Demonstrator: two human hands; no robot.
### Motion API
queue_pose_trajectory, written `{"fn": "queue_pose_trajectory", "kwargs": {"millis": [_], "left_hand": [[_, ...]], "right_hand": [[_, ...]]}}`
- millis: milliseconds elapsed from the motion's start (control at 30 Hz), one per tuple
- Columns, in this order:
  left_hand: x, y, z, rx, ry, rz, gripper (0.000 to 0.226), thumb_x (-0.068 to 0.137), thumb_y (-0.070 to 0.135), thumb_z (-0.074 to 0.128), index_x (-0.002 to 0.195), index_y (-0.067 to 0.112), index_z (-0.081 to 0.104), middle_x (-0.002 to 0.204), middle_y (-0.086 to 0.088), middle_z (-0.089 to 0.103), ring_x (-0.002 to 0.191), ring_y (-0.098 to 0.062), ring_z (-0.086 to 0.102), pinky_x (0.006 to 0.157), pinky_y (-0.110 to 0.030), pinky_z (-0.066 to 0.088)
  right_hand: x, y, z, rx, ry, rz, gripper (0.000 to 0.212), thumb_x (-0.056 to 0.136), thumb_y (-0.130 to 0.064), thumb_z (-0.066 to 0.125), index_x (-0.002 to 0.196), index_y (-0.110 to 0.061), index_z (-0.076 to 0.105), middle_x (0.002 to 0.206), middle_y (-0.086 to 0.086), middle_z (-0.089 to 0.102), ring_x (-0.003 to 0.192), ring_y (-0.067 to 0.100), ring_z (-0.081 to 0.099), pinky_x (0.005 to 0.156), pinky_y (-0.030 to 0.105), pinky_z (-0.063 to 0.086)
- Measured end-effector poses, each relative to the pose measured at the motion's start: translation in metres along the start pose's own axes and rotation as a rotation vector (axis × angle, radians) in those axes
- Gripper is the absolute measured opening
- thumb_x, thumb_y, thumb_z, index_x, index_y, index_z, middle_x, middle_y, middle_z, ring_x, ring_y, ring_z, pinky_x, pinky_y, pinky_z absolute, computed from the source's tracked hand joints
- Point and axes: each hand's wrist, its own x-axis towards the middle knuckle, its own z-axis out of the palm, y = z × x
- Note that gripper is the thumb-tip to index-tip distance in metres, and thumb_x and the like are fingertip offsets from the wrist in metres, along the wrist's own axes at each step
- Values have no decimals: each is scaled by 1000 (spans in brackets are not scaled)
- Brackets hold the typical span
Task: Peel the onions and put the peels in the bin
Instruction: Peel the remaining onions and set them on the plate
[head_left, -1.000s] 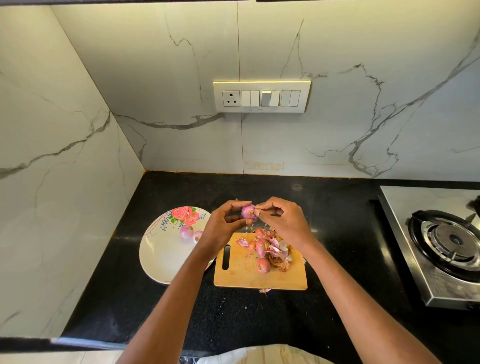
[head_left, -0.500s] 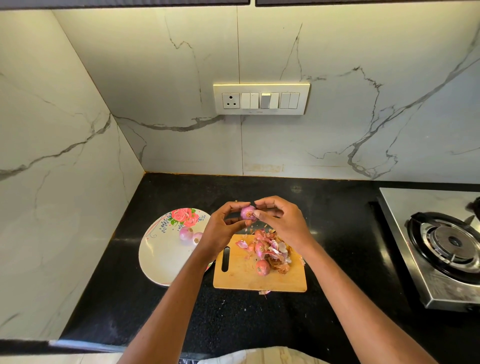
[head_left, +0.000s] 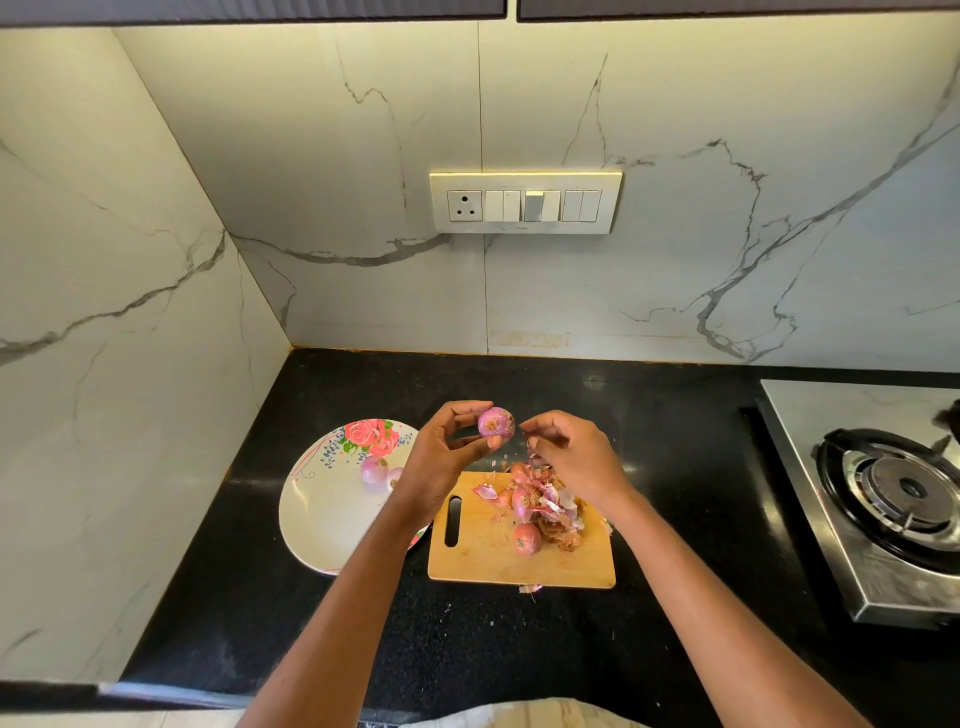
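Countertop of black stone carries everything here, and the cutting board serves as the landmark. Right of the board, well apart, sits a steel gas stove. Left of the board and just touching its corner lies a floral plate holding two peeled onions, presumably set apart there so clean ones stay clear of the waste. On the board itself a heap of peels lies mixed with unpeeled onions; a stray scrap has fallen just off the board's near edge. Above the board's far edge, the left hand holds one onion pinched between thumb and fingertips, raised so the skin can be seen and worked. The right hand hovers just beside it over the peel heap, fingers curled; it seems to pinch a bit of skin, though the scrap is too small to be sure. The held onion looks mostly bare, so it is probably close to going on the plate. No bin is in view, and the peels are not yet cleared.
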Motion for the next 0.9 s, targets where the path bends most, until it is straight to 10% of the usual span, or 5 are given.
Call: {"fn": "queue_pose_trajectory", "kwargs": {"millis": [900], "left_hand": [[5, -8, 5, -13, 30, -29, 39, 89, 14, 76, 125, 20, 62, 120, 3, 70, 111, -8, 67, 88, -20, 56]], "right_hand": [[-3, -15, 7, 163, 108, -98, 15, 94, -11, 71, 104, -22, 73, 98, -10, 74, 92, 6, 72, 80, 23, 61]]}}
